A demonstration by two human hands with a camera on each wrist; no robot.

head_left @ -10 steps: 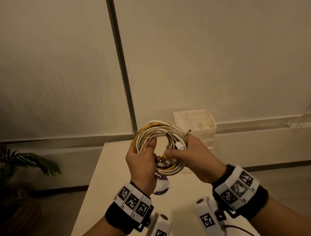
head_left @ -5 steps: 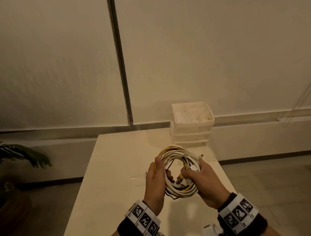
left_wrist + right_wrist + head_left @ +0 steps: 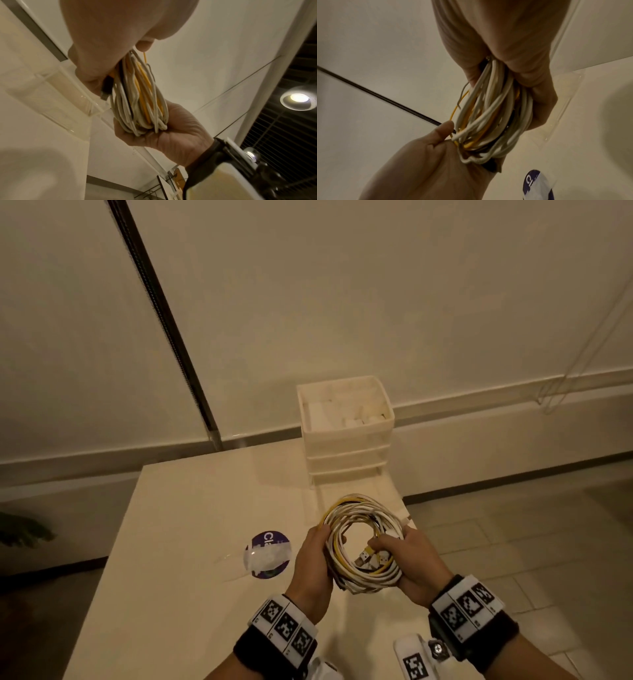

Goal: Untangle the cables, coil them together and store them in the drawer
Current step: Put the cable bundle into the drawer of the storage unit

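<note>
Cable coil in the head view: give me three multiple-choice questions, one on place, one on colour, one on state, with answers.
1. Where is the white plastic drawer unit?
A. far edge of the white table
B. floor
C. under the table

2. Which cable colour joins white in the coiled cable bundle?
A. red
B. yellow
C. green

3. How is the bundle held?
A. lying on the table
B. left hand only
C. left hand and right hand

Answers: A, the unit stands at the table's back edge; B, yellow strands run through the loops; C, each hand's grip wraps one side.

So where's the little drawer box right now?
In the head view the drawer box stands at the table's far right edge, beyond the cable coil in both hands.
</note>
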